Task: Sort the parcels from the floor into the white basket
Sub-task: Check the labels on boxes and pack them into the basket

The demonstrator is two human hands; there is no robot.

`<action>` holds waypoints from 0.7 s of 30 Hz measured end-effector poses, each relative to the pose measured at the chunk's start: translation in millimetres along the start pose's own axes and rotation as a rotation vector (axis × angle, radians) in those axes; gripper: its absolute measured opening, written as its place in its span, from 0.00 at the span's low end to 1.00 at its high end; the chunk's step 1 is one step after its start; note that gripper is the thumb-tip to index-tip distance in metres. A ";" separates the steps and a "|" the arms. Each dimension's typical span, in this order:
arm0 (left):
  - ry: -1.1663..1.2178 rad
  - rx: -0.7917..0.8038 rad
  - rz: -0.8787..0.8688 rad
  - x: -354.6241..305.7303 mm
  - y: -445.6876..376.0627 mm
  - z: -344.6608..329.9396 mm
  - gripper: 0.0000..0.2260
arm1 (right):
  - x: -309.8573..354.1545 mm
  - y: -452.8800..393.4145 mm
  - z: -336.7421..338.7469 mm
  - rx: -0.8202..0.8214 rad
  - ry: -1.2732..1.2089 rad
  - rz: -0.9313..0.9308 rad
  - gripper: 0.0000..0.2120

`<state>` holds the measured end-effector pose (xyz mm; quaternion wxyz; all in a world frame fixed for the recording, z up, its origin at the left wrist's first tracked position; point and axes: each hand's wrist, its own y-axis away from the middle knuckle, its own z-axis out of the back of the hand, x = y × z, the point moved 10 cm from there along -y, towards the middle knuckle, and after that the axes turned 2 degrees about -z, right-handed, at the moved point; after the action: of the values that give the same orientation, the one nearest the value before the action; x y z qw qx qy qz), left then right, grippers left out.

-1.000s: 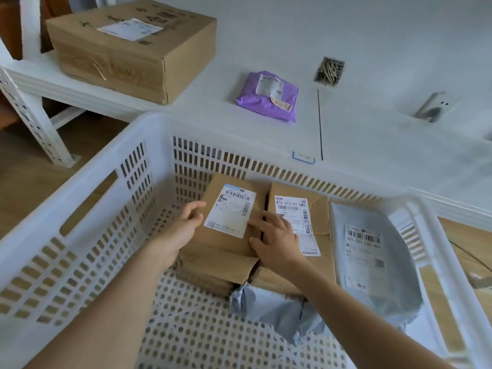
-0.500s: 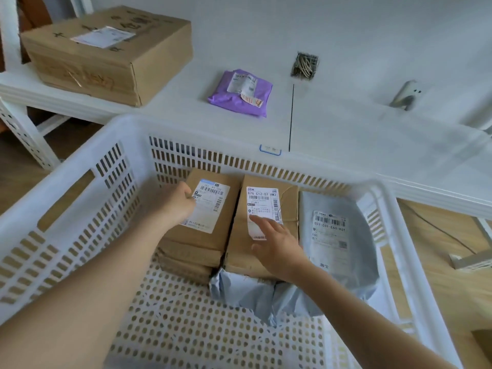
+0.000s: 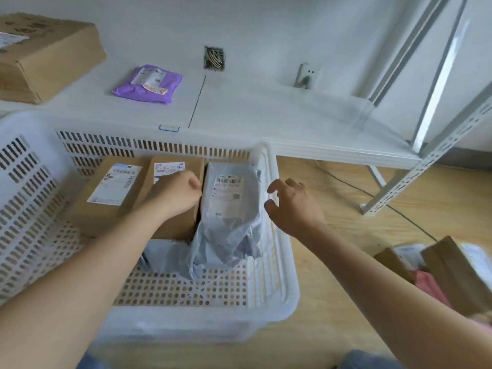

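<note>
Change: right hand [image 3: 291,207] has left the cardboard parcels and now hangs outside the basket's right wall; left hand [image 3: 177,193] has shifted onto the middle parcel.
Basket: white perforated plastic basket [image 3: 277,262] on the wooden floor [image 3: 332,302] holds three parcels side by side: left brown cardboard box [image 3: 106,198], middle brown cardboard box [image 3: 170,225], grey plastic mailer bag [image 3: 229,209] at right.
Labels: each bears a white barcode label; text too blurred to read.
Left hand: curled, resting on the middle box's top, clamping nothing.
Right hand: fingers spread, empty.
Floor: more brown parcels [image 3: 452,270] at right.
Shelf: white low shelf [image 3: 266,115] carries a purple mailer bag [image 3: 149,85] and a large cardboard carton [image 3: 40,57].
</note>
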<state>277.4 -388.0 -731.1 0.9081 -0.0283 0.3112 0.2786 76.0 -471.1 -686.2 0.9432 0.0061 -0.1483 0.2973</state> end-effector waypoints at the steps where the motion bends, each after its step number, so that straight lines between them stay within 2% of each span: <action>1: -0.006 0.001 -0.005 -12.3 7.7 -7.2 0.04 | -16.0 10.1 9.1 -0.009 0.000 -0.024 0.15; 12: 0.006 0.022 -0.100 -150.5 83.5 -76.7 0.07 | -166.2 107.7 86.0 0.132 0.066 -0.218 0.15; 17: -0.047 0.068 -0.140 -210.8 105.9 -117.7 0.07 | -229.1 137.6 111.7 0.156 0.046 -0.285 0.15; 21: -0.041 0.105 -0.155 -248.1 116.9 -152.2 0.11 | -286.3 153.6 125.6 0.162 0.015 -0.360 0.14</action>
<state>-29.0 -444.9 -695.2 0.9333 0.0012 0.3038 0.1914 -268.2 -517.2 -659.1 0.9786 0.1062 -0.1133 0.1348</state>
